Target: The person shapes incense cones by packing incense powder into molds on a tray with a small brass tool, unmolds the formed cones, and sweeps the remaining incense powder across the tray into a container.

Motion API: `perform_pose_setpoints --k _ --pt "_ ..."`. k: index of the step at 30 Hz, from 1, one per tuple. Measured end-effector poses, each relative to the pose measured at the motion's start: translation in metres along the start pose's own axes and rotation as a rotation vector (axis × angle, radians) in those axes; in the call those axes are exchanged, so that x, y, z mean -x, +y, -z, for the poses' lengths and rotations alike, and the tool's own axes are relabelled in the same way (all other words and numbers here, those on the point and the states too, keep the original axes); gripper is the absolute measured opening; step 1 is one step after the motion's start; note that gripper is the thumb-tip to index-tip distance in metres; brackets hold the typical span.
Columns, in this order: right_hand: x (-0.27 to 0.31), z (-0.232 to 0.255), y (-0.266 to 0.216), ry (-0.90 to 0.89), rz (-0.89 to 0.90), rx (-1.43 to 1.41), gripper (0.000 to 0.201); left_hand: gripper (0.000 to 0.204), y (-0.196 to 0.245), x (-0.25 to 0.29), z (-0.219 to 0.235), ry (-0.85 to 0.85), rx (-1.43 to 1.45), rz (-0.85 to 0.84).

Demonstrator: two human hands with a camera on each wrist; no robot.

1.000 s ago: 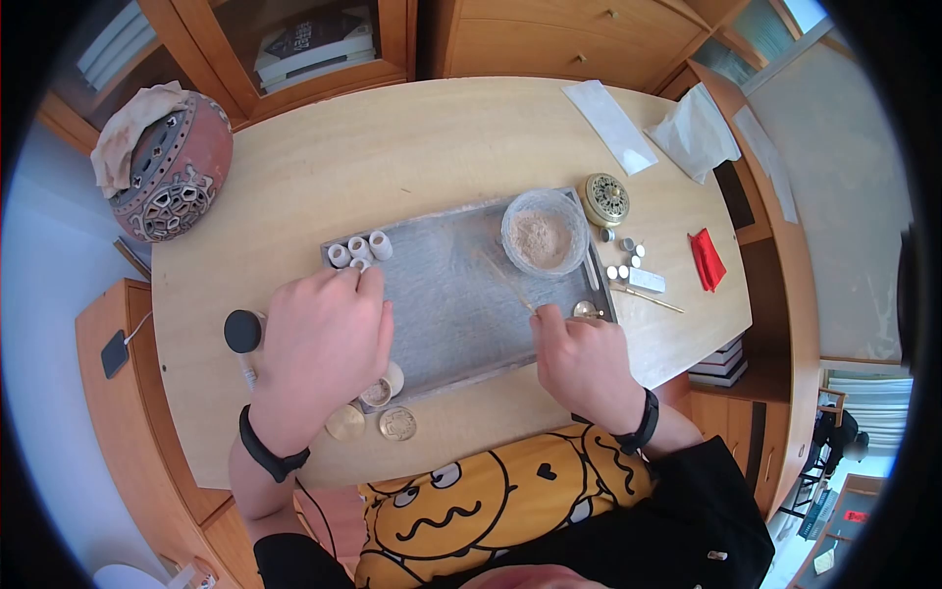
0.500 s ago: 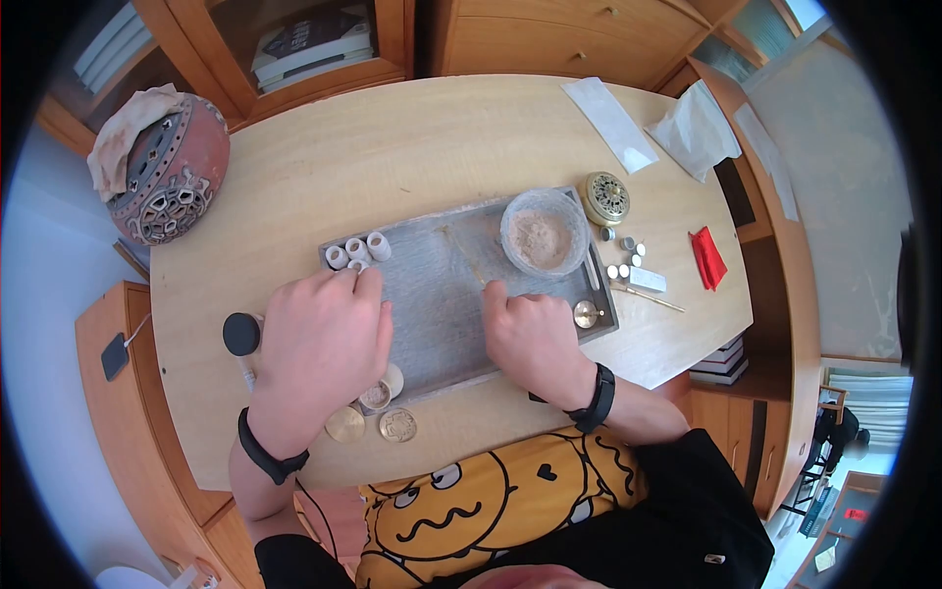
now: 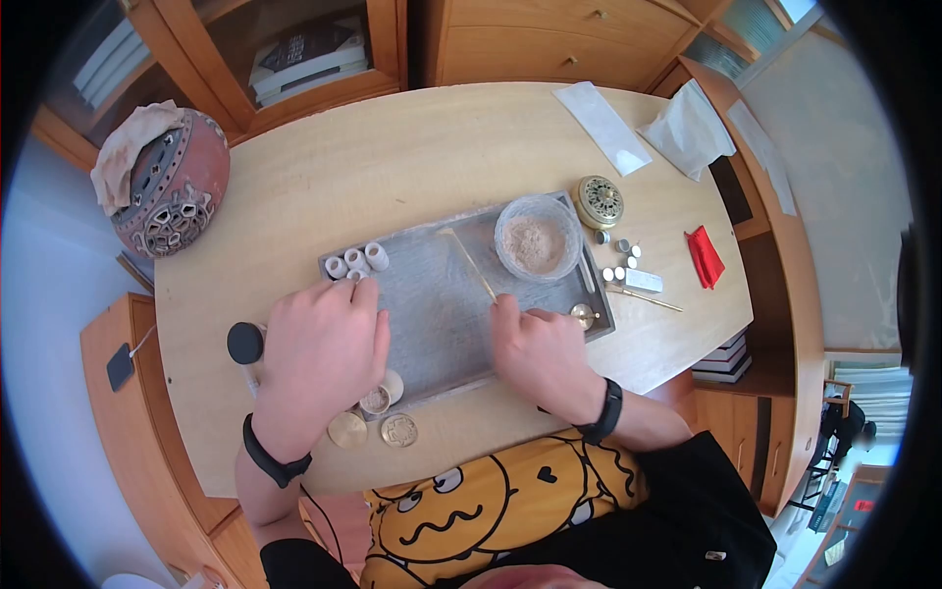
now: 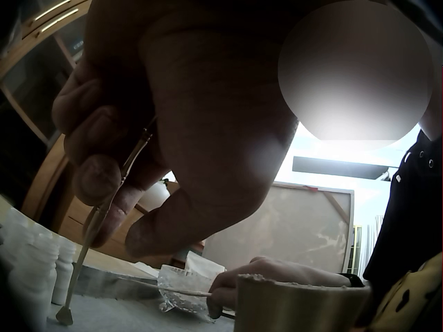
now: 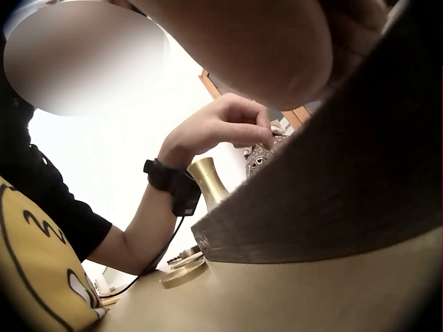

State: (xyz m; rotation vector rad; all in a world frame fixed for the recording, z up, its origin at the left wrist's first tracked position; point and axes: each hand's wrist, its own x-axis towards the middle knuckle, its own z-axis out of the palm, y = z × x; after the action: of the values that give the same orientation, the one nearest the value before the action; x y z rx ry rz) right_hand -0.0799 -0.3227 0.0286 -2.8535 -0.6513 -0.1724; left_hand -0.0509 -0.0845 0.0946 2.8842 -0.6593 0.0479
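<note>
My left hand is over the left end of the grey tray, beside several small white bottles. In the left wrist view its fingers hold a slim metal tool with a small spade-shaped tip pointing down at the tray. My right hand is at the tray's near right side, pinching a thin straw-coloured stick whose wider end points toward the far edge. A clear bowl of pale brown powder stands in the tray's far right corner.
Brass discs and a powder-topped cup are at the near left. A black-lidded jar stands left of my left hand. On the right are a pierced brass burner, small vials and a red cloth.
My right hand has moved left with the stick, whose far end swung toward the tray's far edge; it then drew back slightly. My left hand has stayed nearly in place.
</note>
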Motion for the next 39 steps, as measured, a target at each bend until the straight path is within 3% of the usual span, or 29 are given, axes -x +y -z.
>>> perform_pose_setpoints --k 4,6,13,16,18,19,28,34,39 --pt "0.016 0.033 0.009 0.048 -0.013 0.004 0.009 0.016 0.000 0.000 0.002 -0.029 -0.065 -0.019" --pt "0.023 0.044 0.018 0.150 -0.115 0.051 0.008 0.016 0.001 0.000 0.003 -0.028 -0.055 -0.016" --pt "0.031 0.045 0.030 0.120 -0.150 0.111 0.008 0.016 0.000 -0.001 0.003 -0.023 -0.056 -0.028" --pt "0.020 0.040 0.023 0.176 -0.094 -0.015 0.009 0.016 0.001 -0.001 0.003 -0.015 -0.062 -0.034" --pt "0.013 0.028 0.022 0.027 0.039 -0.072 0.011 0.016 0.002 0.000 0.001 -0.017 -0.038 -0.007" --pt "0.009 0.028 0.017 -0.051 -0.001 -0.116 0.007 0.016 0.001 0.001 0.000 -0.022 -0.010 0.024" --pt "-0.041 0.027 0.022 -0.007 0.227 -0.013 0.015 0.009 -0.003 0.001 0.002 0.013 -0.037 -0.042" --pt "-0.061 0.026 0.017 -0.115 0.280 0.098 0.014 0.009 -0.006 0.004 -0.001 -0.046 -0.023 -0.002" --pt "-0.082 0.024 0.022 -0.086 0.323 0.059 0.010 0.008 -0.006 0.003 0.001 -0.068 -0.025 0.007"
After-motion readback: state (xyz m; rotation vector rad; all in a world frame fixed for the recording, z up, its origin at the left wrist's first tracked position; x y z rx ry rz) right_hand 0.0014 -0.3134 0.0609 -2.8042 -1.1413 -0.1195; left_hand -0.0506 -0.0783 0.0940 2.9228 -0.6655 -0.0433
